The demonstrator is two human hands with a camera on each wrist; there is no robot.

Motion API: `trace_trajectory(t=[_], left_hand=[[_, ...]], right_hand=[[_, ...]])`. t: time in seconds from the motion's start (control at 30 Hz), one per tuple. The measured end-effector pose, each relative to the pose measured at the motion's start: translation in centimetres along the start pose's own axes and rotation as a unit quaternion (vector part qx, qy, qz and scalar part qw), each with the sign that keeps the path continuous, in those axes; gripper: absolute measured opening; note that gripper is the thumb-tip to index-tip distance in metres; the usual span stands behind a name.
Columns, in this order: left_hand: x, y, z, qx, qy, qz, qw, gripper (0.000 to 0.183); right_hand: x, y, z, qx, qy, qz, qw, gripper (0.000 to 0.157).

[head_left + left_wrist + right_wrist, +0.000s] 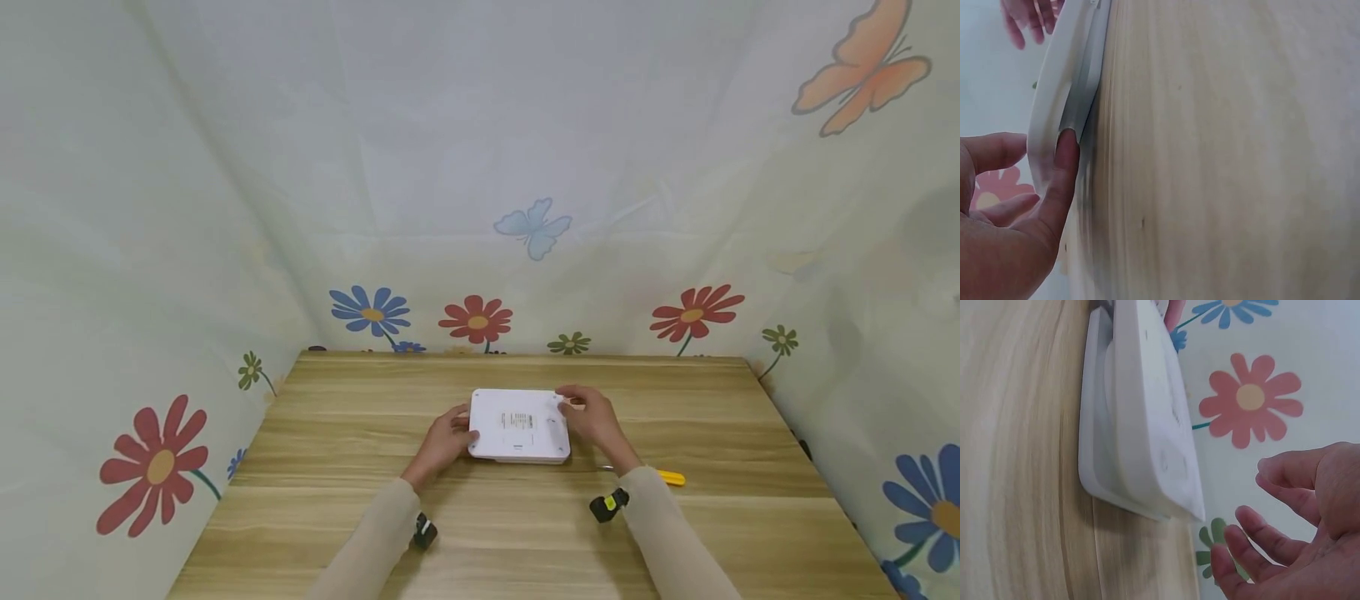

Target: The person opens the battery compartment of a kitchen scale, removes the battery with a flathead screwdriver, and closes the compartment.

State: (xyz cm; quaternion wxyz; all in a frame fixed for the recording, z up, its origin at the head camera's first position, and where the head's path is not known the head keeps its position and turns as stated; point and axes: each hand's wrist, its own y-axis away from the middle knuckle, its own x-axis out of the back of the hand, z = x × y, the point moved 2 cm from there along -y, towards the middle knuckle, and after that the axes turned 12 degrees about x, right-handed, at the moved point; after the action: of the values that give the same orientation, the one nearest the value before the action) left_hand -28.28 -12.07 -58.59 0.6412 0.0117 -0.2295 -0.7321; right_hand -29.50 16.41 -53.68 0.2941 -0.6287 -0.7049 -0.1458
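Observation:
A white kitchen scale (491, 417) lies underside up on the wooden table, showing a printed label and small screw holes at its corners. In the right wrist view, a gap runs between the scale's upper body (1141, 425) and its lower plate (1092, 425). My left hand (441, 443) holds the scale's left end, with the thumb on the near edge and the fingers at the far side. Over the right end hovers my right hand (594, 417); its fingers are loosely bent, apart from the scale and holding nothing.
A screwdriver with a yellow handle (671, 477) lies on the table (360, 408) to the right, partly hidden by my right forearm. Behind and at both sides hangs a pale curtain (420, 167) printed with flowers and butterflies.

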Motion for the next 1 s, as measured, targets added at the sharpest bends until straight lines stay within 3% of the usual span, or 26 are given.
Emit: trace_trajectory(t=[0.27, 0.57, 0.83, 1.0], left_hand=[[-0.2, -0.1, -0.2, -0.005, 0.006, 0.002, 1.0000, 0.064], [-0.3, 0.0, -0.2, 0.008, 0.026, 0.005, 0.9996, 0.062], [-0.3, -0.3, -0.5, 0.005, 0.023, 0.015, 0.9996, 0.056], [-0.3, -0.4, -0.6, 0.004, 0.028, 0.013, 0.9995, 0.056]], right_hand=[[-0.3, 1.8, -1.0, -0.032, -0.044, 0.004, 0.999, 0.032], [-1.4, 3.1, -1.6, 0.006, -0.051, 0.023, 0.998, 0.027], [-3.0, 3.6, -1.7, 0.005, -0.047, 0.026, 0.999, 0.022], [-4.0, 3.9, -1.6, 0.028, -0.046, 0.042, 0.998, 0.020]])
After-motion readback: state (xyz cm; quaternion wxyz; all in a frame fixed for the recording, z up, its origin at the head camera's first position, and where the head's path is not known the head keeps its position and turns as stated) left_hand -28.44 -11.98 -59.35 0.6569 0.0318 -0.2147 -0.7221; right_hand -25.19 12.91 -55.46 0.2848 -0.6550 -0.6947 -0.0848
